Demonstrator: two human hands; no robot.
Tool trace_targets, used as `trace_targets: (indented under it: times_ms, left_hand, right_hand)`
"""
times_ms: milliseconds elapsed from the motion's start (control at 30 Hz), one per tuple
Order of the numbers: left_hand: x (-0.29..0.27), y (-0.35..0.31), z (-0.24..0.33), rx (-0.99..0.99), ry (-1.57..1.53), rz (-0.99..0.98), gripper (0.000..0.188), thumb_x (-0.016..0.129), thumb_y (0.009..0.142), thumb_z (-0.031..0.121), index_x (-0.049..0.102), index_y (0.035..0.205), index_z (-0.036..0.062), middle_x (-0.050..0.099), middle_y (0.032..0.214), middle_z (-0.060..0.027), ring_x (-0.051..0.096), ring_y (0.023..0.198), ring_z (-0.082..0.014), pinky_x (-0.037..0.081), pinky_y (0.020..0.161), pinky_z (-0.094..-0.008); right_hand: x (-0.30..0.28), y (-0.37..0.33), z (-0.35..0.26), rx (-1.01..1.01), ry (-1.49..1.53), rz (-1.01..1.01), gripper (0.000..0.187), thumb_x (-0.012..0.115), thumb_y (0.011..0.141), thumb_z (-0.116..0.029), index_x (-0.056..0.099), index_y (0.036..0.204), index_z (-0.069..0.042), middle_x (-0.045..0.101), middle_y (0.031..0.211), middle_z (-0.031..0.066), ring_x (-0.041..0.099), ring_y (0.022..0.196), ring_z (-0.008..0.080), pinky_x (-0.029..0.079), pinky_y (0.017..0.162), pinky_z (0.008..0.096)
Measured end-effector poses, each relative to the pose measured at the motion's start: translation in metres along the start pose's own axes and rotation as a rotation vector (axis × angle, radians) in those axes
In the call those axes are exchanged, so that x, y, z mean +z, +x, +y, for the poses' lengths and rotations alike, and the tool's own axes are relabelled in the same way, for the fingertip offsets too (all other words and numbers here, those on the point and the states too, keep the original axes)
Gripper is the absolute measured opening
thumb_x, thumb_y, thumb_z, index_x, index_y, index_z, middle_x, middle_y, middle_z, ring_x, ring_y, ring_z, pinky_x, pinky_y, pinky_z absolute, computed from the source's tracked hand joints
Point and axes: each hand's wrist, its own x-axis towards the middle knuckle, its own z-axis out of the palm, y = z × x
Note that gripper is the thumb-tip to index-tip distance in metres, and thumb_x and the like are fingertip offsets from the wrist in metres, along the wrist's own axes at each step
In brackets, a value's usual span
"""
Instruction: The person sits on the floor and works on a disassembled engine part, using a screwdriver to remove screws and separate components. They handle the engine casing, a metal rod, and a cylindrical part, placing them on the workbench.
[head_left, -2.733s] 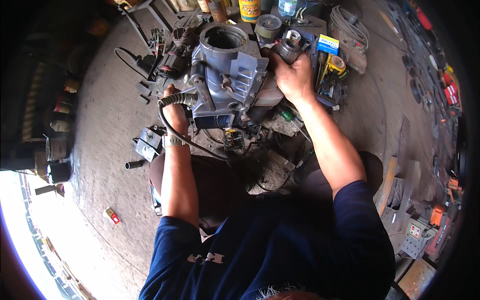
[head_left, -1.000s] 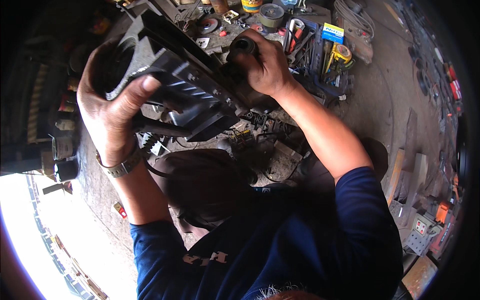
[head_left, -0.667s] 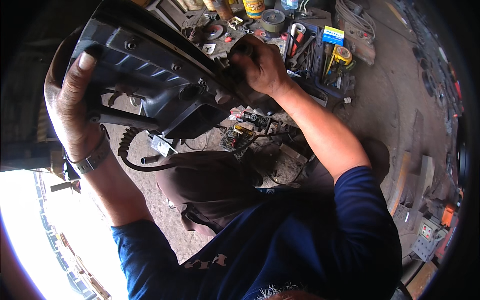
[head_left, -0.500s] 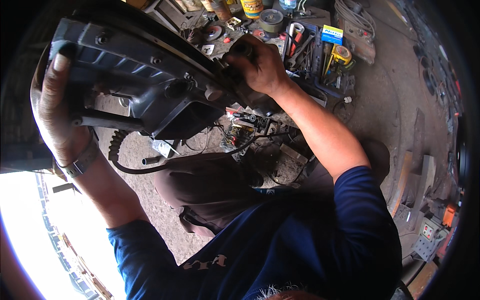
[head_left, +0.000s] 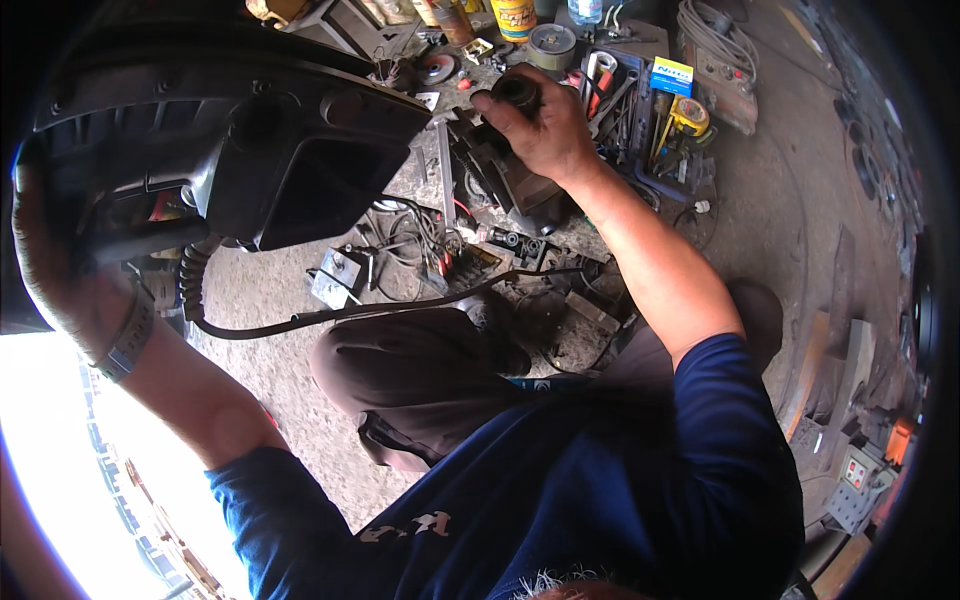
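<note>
Ribbed metal casing (head_left: 240,150) is gripped by my left hand (head_left: 62,270), in shadow; my right hand (head_left: 552,125) clasps a cylindrical fitting (head_left: 518,93), probably to steady the lower assembly (head_left: 508,178).

Workshop: wrenches (head_left: 615,95), tape measure (head_left: 690,115)

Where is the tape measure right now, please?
In the head view, the tape measure lies upper right, just below the blue-and-yellow box, right of the right hand.
</note>
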Motion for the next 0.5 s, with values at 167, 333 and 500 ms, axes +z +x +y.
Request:
trace_targets:
  times_ms: [167, 333, 500]
  left_hand:
    - [-0.018, -0.005, -0.009, -0.026, 0.009, -0.007, 0.05, 0.068, 0.097, 0.034, 0.067, 0.128, -0.0054, 0.074, 0.113, -0.0192, 0.075, 0.095, -0.029, 0.062, 0.082, -0.0389]
    - [-0.011, -0.036, -0.03, 0.034, -0.145, -0.037, 0.052, 0.065, 0.099, 0.033, 0.064, 0.132, -0.0079, 0.072, 0.119, -0.0203, 0.074, 0.101, -0.0304, 0.062, 0.084, -0.0399]
    - [-0.02, -0.066, -0.031, -0.069, -0.068, 0.033, 0.055, 0.066, 0.098, 0.034, 0.061, 0.134, -0.0084, 0.07, 0.122, -0.0222, 0.073, 0.102, -0.0311, 0.062, 0.085, -0.0399]
  right_hand:
    - [-0.002, -0.003, 0.008, -0.006, 0.026, -0.009, 0.034, 0.086, 0.086, -0.028, 0.067, 0.1, -0.004, 0.072, 0.085, 0.0011, 0.065, 0.08, 0.0072, 0.052, 0.074, 0.0261]
    - [-0.015, -0.011, 0.026, 0.117, 0.194, -0.033, 0.043, 0.088, 0.084, -0.03, 0.072, 0.114, -0.002, 0.078, 0.1, 0.005, 0.071, 0.093, 0.0111, 0.056, 0.086, 0.0298]
    - [-0.019, -0.016, 0.022, 0.198, 0.166, 0.024, 0.033, 0.082, 0.088, -0.029, 0.074, 0.108, -0.003, 0.078, 0.098, 0.0061, 0.07, 0.091, 0.0132, 0.055, 0.085, 0.0314]
